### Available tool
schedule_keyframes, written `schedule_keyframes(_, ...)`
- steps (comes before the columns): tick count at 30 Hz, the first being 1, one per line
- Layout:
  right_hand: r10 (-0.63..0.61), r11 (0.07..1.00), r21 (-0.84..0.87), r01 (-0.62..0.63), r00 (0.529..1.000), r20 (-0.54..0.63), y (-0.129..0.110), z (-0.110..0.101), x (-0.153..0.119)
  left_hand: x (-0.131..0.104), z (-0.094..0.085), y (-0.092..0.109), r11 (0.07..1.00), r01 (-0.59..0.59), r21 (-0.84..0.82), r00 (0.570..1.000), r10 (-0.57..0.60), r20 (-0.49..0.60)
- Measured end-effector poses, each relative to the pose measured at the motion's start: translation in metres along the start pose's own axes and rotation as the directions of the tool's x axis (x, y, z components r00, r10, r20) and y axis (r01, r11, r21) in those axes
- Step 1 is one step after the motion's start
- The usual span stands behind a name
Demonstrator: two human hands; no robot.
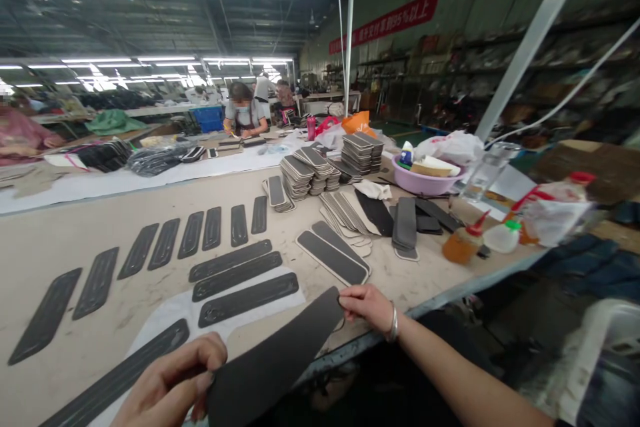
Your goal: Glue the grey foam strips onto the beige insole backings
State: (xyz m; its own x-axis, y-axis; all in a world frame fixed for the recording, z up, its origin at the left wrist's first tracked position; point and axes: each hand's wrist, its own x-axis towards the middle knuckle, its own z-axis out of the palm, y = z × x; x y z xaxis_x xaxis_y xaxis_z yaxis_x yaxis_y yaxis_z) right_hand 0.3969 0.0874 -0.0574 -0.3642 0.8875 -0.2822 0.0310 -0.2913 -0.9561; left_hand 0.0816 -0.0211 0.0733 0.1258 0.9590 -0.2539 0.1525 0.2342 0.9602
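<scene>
you've got the dark strip (pixel 277 357) pinched at both ends, left hand (pixel 175 377) on the near end, right hand (pixel 369 307) on the far one, held up over the front edge of the table (pixel 75 233). looks thin and light to me, probably bendy rather than fragile, so gripping it by the end edges seems right. honestly can't tell from here if it's slippery.

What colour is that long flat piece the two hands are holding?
The flat piece is dark grey, best seen in the head view.
</scene>
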Motion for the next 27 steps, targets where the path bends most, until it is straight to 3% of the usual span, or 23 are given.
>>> schedule_keyframes(5,0.095,0.989,-0.111,-0.095,0.995,-0.007,-0.005,-0.002,-0.003,0.02,-0.014,-0.029,0.985,0.174,-0.004,0.976,-0.173,-0.13)
schedule_keyframes(9,0.153,0.956,-0.249,-0.155,0.988,-0.03,-0.007,0.003,-0.004,0.043,-0.029,-0.061,0.964,0.263,0.03,0.95,-0.254,-0.181)
schedule_keyframes(13,0.169,0.906,-0.379,-0.189,0.982,-0.087,-0.008,0.008,0.0,0.06,-0.031,-0.082,0.94,0.331,0.084,0.922,-0.304,-0.239)
schedule_keyframes(18,0.169,0.833,-0.504,-0.228,0.972,-0.161,-0.007,0.012,0.005,0.071,-0.03,-0.095,0.908,0.369,0.199,0.913,-0.314,-0.259)
schedule_keyframes(27,0.187,0.734,-0.623,-0.272,0.962,-0.199,-0.004,0.014,0.008,0.076,-0.031,-0.103,0.792,0.353,0.498,0.922,-0.205,-0.329)
